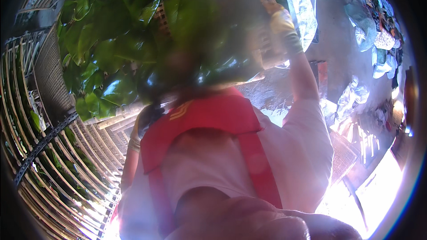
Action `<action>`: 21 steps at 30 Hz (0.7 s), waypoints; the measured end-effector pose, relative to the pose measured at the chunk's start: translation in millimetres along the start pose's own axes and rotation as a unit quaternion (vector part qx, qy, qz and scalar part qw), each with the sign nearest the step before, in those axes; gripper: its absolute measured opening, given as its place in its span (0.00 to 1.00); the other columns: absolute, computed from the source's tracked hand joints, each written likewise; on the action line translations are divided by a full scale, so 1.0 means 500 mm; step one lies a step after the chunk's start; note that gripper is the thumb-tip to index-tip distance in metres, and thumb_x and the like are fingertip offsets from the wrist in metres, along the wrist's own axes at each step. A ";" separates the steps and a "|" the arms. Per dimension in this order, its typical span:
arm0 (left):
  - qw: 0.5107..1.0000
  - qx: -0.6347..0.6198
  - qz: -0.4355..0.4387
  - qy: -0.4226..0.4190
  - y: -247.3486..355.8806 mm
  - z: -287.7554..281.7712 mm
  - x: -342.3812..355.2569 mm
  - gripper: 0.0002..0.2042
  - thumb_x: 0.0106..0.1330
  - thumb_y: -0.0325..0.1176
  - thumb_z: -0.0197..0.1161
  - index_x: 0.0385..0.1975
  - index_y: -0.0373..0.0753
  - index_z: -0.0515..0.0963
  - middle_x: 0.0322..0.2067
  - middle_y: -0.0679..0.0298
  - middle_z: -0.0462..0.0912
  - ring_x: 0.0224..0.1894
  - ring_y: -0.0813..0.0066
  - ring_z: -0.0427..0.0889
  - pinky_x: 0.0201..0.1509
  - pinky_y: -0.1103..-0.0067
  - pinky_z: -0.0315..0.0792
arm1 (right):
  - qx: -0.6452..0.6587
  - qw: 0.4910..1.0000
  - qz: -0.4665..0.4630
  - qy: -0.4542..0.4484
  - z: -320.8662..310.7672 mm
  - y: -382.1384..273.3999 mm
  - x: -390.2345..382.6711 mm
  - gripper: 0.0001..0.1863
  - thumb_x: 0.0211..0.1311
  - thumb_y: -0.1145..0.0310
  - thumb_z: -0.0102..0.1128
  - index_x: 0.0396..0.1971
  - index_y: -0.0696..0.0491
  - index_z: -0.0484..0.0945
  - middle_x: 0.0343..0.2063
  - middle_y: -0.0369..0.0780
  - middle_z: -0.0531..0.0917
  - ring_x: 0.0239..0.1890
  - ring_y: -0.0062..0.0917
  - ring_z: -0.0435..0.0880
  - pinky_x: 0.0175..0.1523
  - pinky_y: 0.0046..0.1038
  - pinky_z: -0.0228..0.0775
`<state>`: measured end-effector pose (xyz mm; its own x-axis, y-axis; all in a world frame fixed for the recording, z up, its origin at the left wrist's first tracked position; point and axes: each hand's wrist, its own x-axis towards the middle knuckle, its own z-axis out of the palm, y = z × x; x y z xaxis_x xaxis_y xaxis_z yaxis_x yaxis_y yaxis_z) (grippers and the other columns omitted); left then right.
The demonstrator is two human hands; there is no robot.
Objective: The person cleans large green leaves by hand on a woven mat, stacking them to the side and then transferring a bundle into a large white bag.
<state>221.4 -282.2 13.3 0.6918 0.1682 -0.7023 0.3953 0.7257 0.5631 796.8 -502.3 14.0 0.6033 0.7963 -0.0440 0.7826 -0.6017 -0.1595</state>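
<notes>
A wide tray (119,118) with a pale slatted frame and a perforated base lies in front of my chest, spread with large glossy green leaves (102,58). My right hand (283,23), in a yellow and white glove, is closed at the tray's right side rail, with the arm stretched forward. My left hand (149,120), in a dark glove with a pale cuff, is by the near edge of the tray, close to my body. Its fingers are hidden, so its grip cannot be made out. A blur covers the middle of the leaves.
On the left stand curved racks of bamboo slats (84,146) with more leaves among them, beside a woven panel (50,80). Clear plastic sheeting (301,9) hangs past my right hand. Plastic bags (362,26) lie along the far right, and a crumpled clear bag (351,95) lies nearer.
</notes>
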 end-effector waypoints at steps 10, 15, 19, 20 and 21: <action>0.993 -0.053 0.093 -0.046 -0.052 -0.034 -0.004 0.25 0.65 0.35 0.57 0.59 0.34 0.61 0.55 0.52 0.70 0.57 0.60 0.71 0.62 0.69 0.65 | 0.142 0.976 0.021 0.162 -0.176 0.039 -0.151 0.04 0.56 0.71 0.56 0.29 0.53 0.79 0.28 0.37 0.83 0.29 0.21 0.80 0.39 0.24 0.74; 0.992 -0.098 0.079 -0.024 -0.095 -0.071 -0.034 0.23 0.66 0.36 0.56 0.58 0.35 0.62 0.54 0.53 0.71 0.56 0.60 0.72 0.60 0.69 0.67 | 0.525 0.809 0.259 -0.048 -0.102 -0.149 -0.133 0.26 0.64 0.50 0.49 0.53 0.54 0.73 0.45 0.39 0.80 0.44 0.24 0.78 0.52 0.23 0.68; 0.986 -0.158 0.052 -0.006 -0.111 -0.099 -0.051 0.21 0.66 0.37 0.55 0.56 0.36 0.64 0.53 0.53 0.72 0.55 0.61 0.72 0.58 0.70 0.68 | 0.180 0.949 0.207 -0.152 -0.047 -0.092 -0.068 0.24 0.65 0.53 0.46 0.50 0.58 0.73 0.44 0.43 0.80 0.43 0.30 0.79 0.51 0.25 0.71; 0.984 -0.171 0.046 -0.003 -0.107 -0.100 -0.052 0.21 0.67 0.37 0.54 0.56 0.36 0.64 0.53 0.53 0.72 0.55 0.61 0.73 0.57 0.70 0.68 | 0.089 0.961 0.198 -0.170 -0.017 -0.044 -0.043 0.24 0.65 0.54 0.45 0.49 0.59 0.74 0.43 0.45 0.80 0.42 0.31 0.80 0.51 0.25 0.71; 0.982 -0.185 0.035 0.008 -0.095 -0.087 -0.053 0.20 0.67 0.38 0.54 0.56 0.36 0.65 0.53 0.53 0.72 0.55 0.61 0.73 0.57 0.70 0.69 | 0.298 0.915 0.266 -0.061 0.044 0.049 -0.025 0.23 0.65 0.56 0.44 0.48 0.59 0.74 0.42 0.45 0.80 0.42 0.33 0.80 0.50 0.28 0.72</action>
<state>157.7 -292.1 -13.8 0.6992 0.2350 -0.6752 0.0983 0.9039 0.4164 804.9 -525.7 -11.0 0.8239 0.4240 -0.3759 0.1388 -0.7943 -0.5915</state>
